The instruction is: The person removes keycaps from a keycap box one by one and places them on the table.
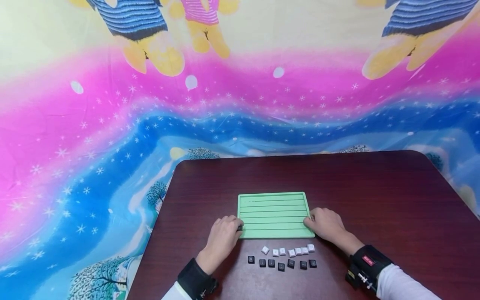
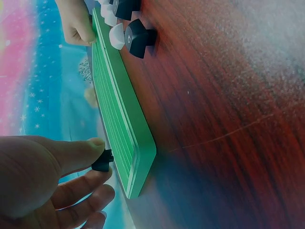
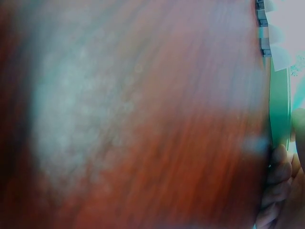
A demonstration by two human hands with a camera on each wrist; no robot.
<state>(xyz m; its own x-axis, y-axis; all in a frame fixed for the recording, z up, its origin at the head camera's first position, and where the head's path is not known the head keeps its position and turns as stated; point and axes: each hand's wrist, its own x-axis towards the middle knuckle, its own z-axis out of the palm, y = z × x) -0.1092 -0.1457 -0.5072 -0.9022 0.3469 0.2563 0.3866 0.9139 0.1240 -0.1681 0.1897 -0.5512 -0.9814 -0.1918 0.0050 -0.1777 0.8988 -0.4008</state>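
Note:
Between thumb and index finger my left hand (image 1: 221, 238) pinches a black keycap (image 2: 101, 161); its stem shows in the left wrist view. That keycap is right beside the left edge of a light green tray (image 1: 272, 221), which has a raised rim and parallel ridges across it. At the tray's right edge, my right hand (image 1: 327, 223) grips the rim with curled fingers (image 3: 279, 172). In front of the tray lie several white keycaps (image 1: 282, 251) in a loose row. Nearer to me is a row of several black keycaps (image 1: 271, 263).
Everything lies on a dark reddish-brown table (image 1: 360, 183) with rounded far corners. Behind it hangs a colourful cloth (image 1: 243, 91) with snowflakes and cartoon figures. Black straps (image 1: 371, 260) with cameras sit on both wrists.

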